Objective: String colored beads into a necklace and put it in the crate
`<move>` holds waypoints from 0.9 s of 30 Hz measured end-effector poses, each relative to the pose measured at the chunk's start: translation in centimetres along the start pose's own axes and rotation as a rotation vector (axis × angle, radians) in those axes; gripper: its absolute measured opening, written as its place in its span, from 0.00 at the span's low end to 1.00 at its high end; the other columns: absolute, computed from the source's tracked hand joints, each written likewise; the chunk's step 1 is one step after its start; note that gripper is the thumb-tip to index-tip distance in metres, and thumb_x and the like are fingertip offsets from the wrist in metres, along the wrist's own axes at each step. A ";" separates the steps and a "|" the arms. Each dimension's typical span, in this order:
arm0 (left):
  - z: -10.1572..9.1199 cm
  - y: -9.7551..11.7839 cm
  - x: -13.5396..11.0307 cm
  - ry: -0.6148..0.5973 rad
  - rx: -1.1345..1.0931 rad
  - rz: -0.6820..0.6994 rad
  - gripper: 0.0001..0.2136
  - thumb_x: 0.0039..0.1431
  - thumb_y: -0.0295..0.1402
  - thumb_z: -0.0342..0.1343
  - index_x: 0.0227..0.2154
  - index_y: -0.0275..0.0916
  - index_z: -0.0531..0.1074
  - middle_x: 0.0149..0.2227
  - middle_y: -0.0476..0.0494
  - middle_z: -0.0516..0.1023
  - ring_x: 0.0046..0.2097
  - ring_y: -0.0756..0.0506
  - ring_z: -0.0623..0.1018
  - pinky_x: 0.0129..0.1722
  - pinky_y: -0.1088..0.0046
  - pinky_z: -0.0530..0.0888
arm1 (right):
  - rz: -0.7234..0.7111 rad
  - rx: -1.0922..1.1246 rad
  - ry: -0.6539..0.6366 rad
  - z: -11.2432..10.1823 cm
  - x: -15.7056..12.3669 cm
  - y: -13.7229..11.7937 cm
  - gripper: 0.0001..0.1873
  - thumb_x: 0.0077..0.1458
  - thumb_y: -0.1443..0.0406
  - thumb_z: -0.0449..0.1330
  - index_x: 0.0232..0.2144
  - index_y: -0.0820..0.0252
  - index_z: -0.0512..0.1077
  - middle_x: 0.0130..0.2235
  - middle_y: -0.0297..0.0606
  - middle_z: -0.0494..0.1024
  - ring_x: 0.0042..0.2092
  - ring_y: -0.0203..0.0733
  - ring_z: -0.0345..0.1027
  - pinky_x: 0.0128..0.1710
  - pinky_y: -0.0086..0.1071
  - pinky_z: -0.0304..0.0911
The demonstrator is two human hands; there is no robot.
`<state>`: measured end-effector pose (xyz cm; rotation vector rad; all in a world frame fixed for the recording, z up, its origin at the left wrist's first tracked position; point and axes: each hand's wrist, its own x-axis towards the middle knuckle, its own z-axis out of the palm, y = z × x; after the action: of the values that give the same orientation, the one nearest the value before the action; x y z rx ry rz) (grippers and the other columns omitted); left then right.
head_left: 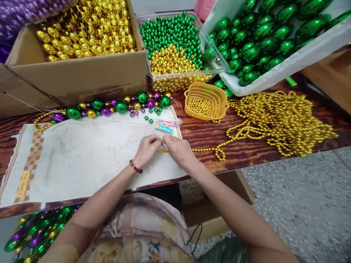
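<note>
My left hand (148, 148) and my right hand (179, 149) meet above a white cloth (90, 160), both closed in a pinch with fingertips nearly touching. A short stretch of gold bead string (162, 151) shows between them, one end at my left fingers. It passes beneath my right hand and comes out on the right. A thin thread runs left from my left hand. What my right fingertips pinch is hidden. Just beyond the hands lie a small blue packet (163, 129), thread snips (167, 122) and loose green beads (151, 121). A long needle (127, 122) rests on the cloth.
A strand of large mixed beads (121, 106) lines the cloth's back edge. Behind stand a cardboard box (82, 75) of gold beads, a clear tub (182, 76) and a white box (290, 65). Right are a yellow basket (219, 93) and heaped gold bead strings (285, 120).
</note>
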<state>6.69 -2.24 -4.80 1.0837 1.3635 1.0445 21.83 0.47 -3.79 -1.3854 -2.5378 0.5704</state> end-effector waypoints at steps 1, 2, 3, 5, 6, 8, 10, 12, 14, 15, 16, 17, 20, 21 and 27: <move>0.0 -0.2 0.1 -0.010 -0.084 -0.059 0.07 0.49 0.34 0.56 0.22 0.37 0.73 0.18 0.53 0.65 0.23 0.52 0.62 0.25 0.75 0.58 | -0.023 -0.009 0.003 0.0 0.0 0.2 0.09 0.65 0.73 0.51 0.36 0.57 0.69 0.39 0.46 0.80 0.39 0.47 0.74 0.32 0.31 0.60; 0.0 -0.3 0.1 -0.008 -0.156 -0.102 0.08 0.49 0.36 0.57 0.23 0.36 0.74 0.17 0.54 0.63 0.21 0.53 0.59 0.23 0.75 0.56 | -0.048 0.013 0.030 0.1 0.0 0.4 0.10 0.64 0.74 0.51 0.37 0.58 0.70 0.43 0.47 0.79 0.43 0.48 0.74 0.35 0.33 0.63; 0.1 -0.4 0.1 0.007 -0.208 -0.121 0.09 0.48 0.37 0.58 0.24 0.36 0.75 0.16 0.55 0.61 0.21 0.54 0.57 0.22 0.75 0.55 | -0.074 0.074 0.076 0.2 0.0 0.6 0.12 0.63 0.74 0.50 0.38 0.58 0.71 0.47 0.48 0.78 0.47 0.48 0.73 0.39 0.34 0.65; 0.0 -0.4 -0.1 0.046 -0.247 -0.100 0.09 0.47 0.37 0.59 0.25 0.35 0.76 0.16 0.55 0.61 0.21 0.54 0.57 0.22 0.75 0.55 | -0.110 0.288 0.183 0.6 -0.1 0.8 0.12 0.62 0.73 0.50 0.40 0.57 0.72 0.52 0.48 0.76 0.53 0.48 0.70 0.49 0.39 0.66; 0.0 -0.3 -0.2 0.060 -0.239 -0.076 0.09 0.47 0.37 0.60 0.25 0.35 0.77 0.17 0.55 0.62 0.21 0.54 0.58 0.23 0.75 0.56 | -0.108 0.418 0.228 0.9 -0.2 0.9 0.11 0.63 0.71 0.52 0.40 0.57 0.73 0.52 0.46 0.76 0.54 0.48 0.70 0.53 0.41 0.65; 0.1 0.0 -0.5 0.073 -0.197 -0.032 0.08 0.47 0.35 0.60 0.25 0.35 0.77 0.18 0.53 0.66 0.23 0.54 0.61 0.24 0.75 0.58 | -0.048 0.675 0.288 1.4 -0.3 0.8 0.07 0.62 0.65 0.56 0.37 0.56 0.75 0.48 0.43 0.78 0.52 0.48 0.71 0.54 0.43 0.65; 0.2 0.3 -0.8 0.076 -0.168 -0.014 0.07 0.47 0.35 0.61 0.24 0.35 0.78 0.19 0.52 0.68 0.23 0.53 0.62 0.24 0.75 0.59 | 0.054 0.888 0.354 2.0 -0.3 0.3 0.06 0.59 0.62 0.60 0.33 0.55 0.75 0.42 0.41 0.79 0.48 0.48 0.73 0.53 0.43 0.65; 0.3 0.4 -0.9 0.079 -0.176 -0.026 0.08 0.47 0.36 0.61 0.24 0.35 0.77 0.18 0.52 0.68 0.22 0.53 0.63 0.24 0.75 0.60 | 0.139 1.018 0.439 2.5 -0.2 -0.5 0.05 0.57 0.62 0.62 0.30 0.56 0.75 0.39 0.39 0.78 0.46 0.47 0.72 0.53 0.43 0.64; 0.4 0.3 -0.9 0.084 -0.216 -0.054 0.09 0.47 0.37 0.62 0.24 0.34 0.77 0.17 0.53 0.67 0.22 0.54 0.63 0.24 0.75 0.60 | 0.200 1.077 0.508 3.0 -0.2 -1.4 0.05 0.56 0.62 0.62 0.29 0.56 0.74 0.38 0.38 0.77 0.45 0.46 0.71 0.53 0.42 0.63; 0.5 0.2 -0.9 0.089 -0.249 -0.066 0.10 0.48 0.37 0.63 0.24 0.34 0.76 0.17 0.53 0.67 0.21 0.54 0.63 0.23 0.75 0.60 | 0.226 1.095 0.527 3.2 -0.1 -1.9 0.05 0.56 0.62 0.62 0.29 0.56 0.73 0.37 0.37 0.76 0.45 0.45 0.71 0.53 0.41 0.63; 0.6 0.1 -0.9 0.096 -0.289 -0.075 0.10 0.48 0.38 0.63 0.23 0.35 0.76 0.17 0.53 0.67 0.21 0.54 0.63 0.23 0.75 0.60 | 0.248 1.116 0.535 3.4 -0.1 -2.4 0.05 0.57 0.62 0.61 0.30 0.56 0.72 0.36 0.37 0.75 0.44 0.44 0.70 0.51 0.40 0.63; 0.6 0.0 -0.9 0.104 -0.335 -0.082 0.10 0.48 0.38 0.63 0.23 0.35 0.75 0.18 0.52 0.67 0.21 0.54 0.63 0.23 0.75 0.60 | 0.266 1.143 0.540 3.6 -0.1 -2.7 0.06 0.57 0.62 0.61 0.30 0.56 0.71 0.36 0.36 0.74 0.43 0.43 0.70 0.50 0.39 0.64; 0.7 -0.2 -0.9 0.104 -0.458 -0.108 0.12 0.47 0.39 0.65 0.23 0.35 0.73 0.18 0.54 0.65 0.20 0.55 0.61 0.22 0.76 0.58 | 0.309 1.265 0.585 3.8 0.2 -3.2 0.06 0.58 0.61 0.61 0.31 0.56 0.70 0.35 0.35 0.73 0.43 0.41 0.69 0.50 0.37 0.64; 0.7 -0.1 -0.9 0.093 -0.473 -0.119 0.12 0.47 0.40 0.65 0.24 0.35 0.74 0.17 0.54 0.64 0.20 0.56 0.60 0.21 0.76 0.56 | 0.319 1.342 0.608 3.7 0.3 -3.2 0.08 0.58 0.60 0.62 0.31 0.56 0.69 0.35 0.34 0.73 0.42 0.40 0.70 0.50 0.36 0.64; 0.2 0.8 -1.4 -0.017 -0.370 -0.065 0.15 0.47 0.43 0.67 0.25 0.34 0.75 0.17 0.56 0.59 0.21 0.56 0.54 0.22 0.76 0.52 | 0.322 1.890 0.567 1.8 1.0 -1.9 0.14 0.52 0.61 0.68 0.27 0.56 0.65 0.28 0.29 0.68 0.31 0.35 0.66 0.43 0.35 0.69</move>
<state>7.00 -3.42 -3.70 0.7673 1.1271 1.1801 19.18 -0.04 -4.68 -0.7821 -0.5169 1.5914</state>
